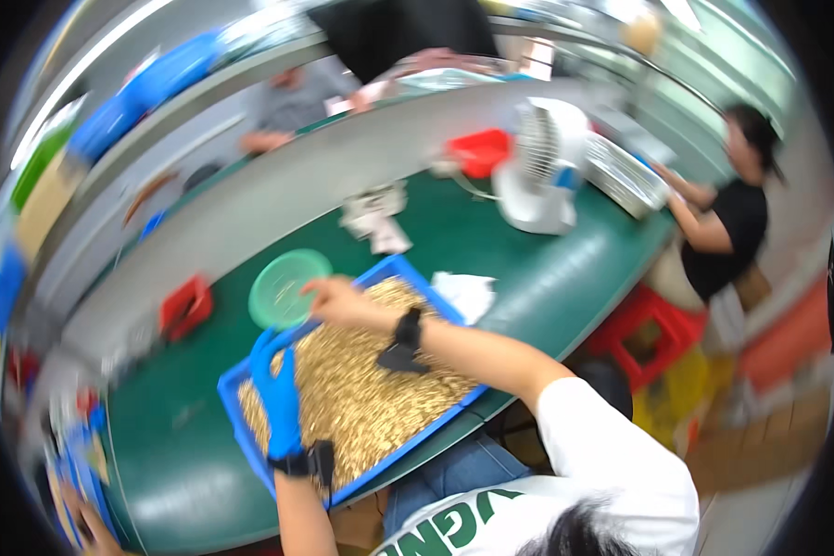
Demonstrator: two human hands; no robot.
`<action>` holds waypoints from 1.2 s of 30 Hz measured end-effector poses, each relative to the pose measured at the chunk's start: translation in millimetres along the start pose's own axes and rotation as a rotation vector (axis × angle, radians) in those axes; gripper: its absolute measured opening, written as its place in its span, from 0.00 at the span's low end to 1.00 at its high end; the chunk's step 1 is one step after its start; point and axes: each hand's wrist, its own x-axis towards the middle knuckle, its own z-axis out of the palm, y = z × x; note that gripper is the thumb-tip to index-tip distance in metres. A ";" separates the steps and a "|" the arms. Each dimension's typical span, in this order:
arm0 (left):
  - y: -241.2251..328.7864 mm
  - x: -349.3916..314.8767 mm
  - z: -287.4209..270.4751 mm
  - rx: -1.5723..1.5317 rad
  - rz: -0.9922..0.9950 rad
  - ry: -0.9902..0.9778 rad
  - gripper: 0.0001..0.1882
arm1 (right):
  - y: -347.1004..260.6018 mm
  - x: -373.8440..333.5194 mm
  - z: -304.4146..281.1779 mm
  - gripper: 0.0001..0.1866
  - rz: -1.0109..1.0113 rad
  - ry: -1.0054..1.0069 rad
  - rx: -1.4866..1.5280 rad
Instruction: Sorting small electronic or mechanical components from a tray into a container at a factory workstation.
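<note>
A blue tray [246, 435] lies on the green table, filled with a heap of small gold-coloured pieces [361, 389], too blurred to name. My left hand [276, 385], in a blue glove with a black band at the wrist, is over the tray's left part. Its fingers point toward the far rim, with a gap between them, and I see nothing in them. My bare right hand [347, 304] reaches over the far side of the tray, a black strap round its wrist. Its blurred fingers are apart, pointing at a round green plastic basket [287, 278] just beyond the rim.
Crumpled cloth or paper [375, 218] and a white sheet [468, 295] lie beyond the tray. A red bin [186, 307] stands left, a white fan [539, 167] right. A co-worker [741, 204] handles a silvery tray [625, 176]. A red stool [653, 334] is below.
</note>
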 end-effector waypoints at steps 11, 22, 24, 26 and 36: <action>30.3 1.7 19.5 -0.298 -0.238 -0.292 0.08 | -35.6 -49.9 -21.7 0.21 -0.147 -0.037 0.034; 64.8 31.9 10.2 -0.050 -0.249 -0.154 0.11 | 0.7 -14.8 -68.7 0.11 -0.091 0.358 0.222; 60.3 59.8 13.0 -0.241 -0.231 -0.167 0.10 | -7.9 -19.5 -81.0 0.11 -0.062 0.354 0.400; 37.5 83.7 14.2 -0.248 -0.149 -0.119 0.09 | -15.2 -20.6 -71.2 0.11 -0.060 0.330 0.361; 26.7 42.4 23.4 -0.846 -0.636 -0.087 0.08 | -15.2 -31.0 -38.4 0.09 -0.094 0.291 0.349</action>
